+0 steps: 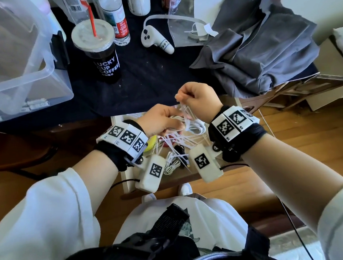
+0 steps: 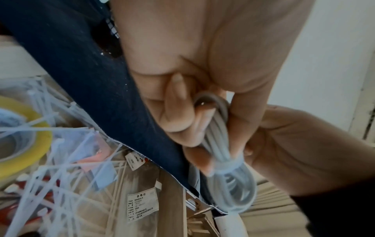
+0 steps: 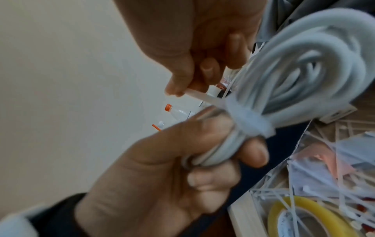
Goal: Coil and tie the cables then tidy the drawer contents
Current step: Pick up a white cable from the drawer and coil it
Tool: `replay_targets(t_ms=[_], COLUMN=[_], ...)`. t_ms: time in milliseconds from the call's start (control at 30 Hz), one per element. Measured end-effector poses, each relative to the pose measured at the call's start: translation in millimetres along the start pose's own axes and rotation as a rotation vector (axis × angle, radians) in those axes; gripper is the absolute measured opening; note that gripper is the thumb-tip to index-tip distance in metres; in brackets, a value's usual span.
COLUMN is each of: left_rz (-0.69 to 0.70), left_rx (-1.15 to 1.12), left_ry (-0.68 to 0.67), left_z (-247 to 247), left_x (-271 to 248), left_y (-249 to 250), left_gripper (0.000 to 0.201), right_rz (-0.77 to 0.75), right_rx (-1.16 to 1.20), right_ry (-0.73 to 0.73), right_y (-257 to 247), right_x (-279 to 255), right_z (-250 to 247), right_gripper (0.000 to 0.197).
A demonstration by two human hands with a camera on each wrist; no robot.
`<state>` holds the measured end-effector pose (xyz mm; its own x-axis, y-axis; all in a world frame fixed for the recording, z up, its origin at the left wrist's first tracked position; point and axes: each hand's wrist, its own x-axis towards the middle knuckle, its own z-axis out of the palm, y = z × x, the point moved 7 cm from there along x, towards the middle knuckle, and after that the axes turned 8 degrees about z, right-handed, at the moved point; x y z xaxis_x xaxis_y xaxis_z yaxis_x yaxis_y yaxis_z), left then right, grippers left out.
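A coiled white cable point(image 1: 195, 128) hangs over the open drawer point(image 1: 125, 180). My left hand point(image 1: 171, 125) grips one end of the coil point(image 3: 300, 67), fingers point(image 2: 178, 115) curled round the strands. A white zip tie point(image 3: 249, 120) loops around the coil's middle point(image 2: 229, 165). My right hand point(image 1: 181, 98), just above and to the right, pinches the tie's tail point(image 3: 195, 94) between thumb and fingers and holds it taut away from the coil. Loose zip ties point(image 1: 173, 140) and a second white cable point(image 1: 170, 165) lie in the drawer below.
A yellow tape roll point(image 3: 308, 214) and labelled bags point(image 2: 142, 203) lie among the ties. On the dark-clothed table point(image 1: 152, 80) behind stand a coffee cup point(image 1: 99, 53), bottles point(image 1: 116, 17), a white controller point(image 1: 155, 40), a clear bin point(image 1: 18, 66) and grey cloth point(image 1: 258, 51).
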<state>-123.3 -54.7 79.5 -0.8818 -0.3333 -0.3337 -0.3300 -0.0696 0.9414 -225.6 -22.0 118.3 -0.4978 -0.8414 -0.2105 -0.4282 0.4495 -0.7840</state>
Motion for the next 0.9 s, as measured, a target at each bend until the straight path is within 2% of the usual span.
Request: replay_targets(t_ms=[100,133,200,300,433,567,633,667,733,767,833,900], left_rz=[-0.035,-0.047,-0.062,-0.114,-0.200,-0.325,-0.374,-0.381,-0.402,-0.449,-0.577,-0.649], left_rx=[0.007,-0.063,-0.270,-0.499,-0.571,-0.386,-0.214,-0.125,0.045,0.110,0.161,0.092], left_ry=[0.057,0.094,0.169,0.197,0.223,0.287,0.450,0.566,0.771,0.814,0.782,0.682], left_z=[-13,-17,-21,-15,-1,-12,-33,-47,-74,-82,-87,-81], left_x=[0,-1,-4,-10,-19,-33,-48,-57,-79,-89,-101,-103], left_y=[-10,-16,-32,-56,-87,-128,-148,-157,-175,-185,-207,-225], left_gripper=[0.018,0.015,0.012,0.019,0.022,0.014,0.011,0.017,0.021,0.025,0.038,0.039], right_rz=[0.017,0.024,0.067,0.128,0.196,0.371,0.462,0.504,0.584,0.618,0.651,0.677], right_rx=[0.121,0.180,0.261,0.317,0.386,0.395,0.351,0.314,0.219,0.174,0.079,-0.031], right_ry=[-0.019,-0.038,-0.168,-0.358,-0.325,-0.306,-0.294,-0.301,-0.365,-0.409,-0.500,-0.574], right_y=[8,12,25,47,65,95,112,121,136,141,145,147], right_x=[3,3,-2,-16,-22,-22,-22,-22,-21,-22,-24,-28], right_z=[-1,-1,11,41,67,96,112,121,143,157,183,206], right_gripper=[0.022,0.019,0.007,0.034,0.029,0.028,0.028,0.028,0.029,0.029,0.030,0.040])
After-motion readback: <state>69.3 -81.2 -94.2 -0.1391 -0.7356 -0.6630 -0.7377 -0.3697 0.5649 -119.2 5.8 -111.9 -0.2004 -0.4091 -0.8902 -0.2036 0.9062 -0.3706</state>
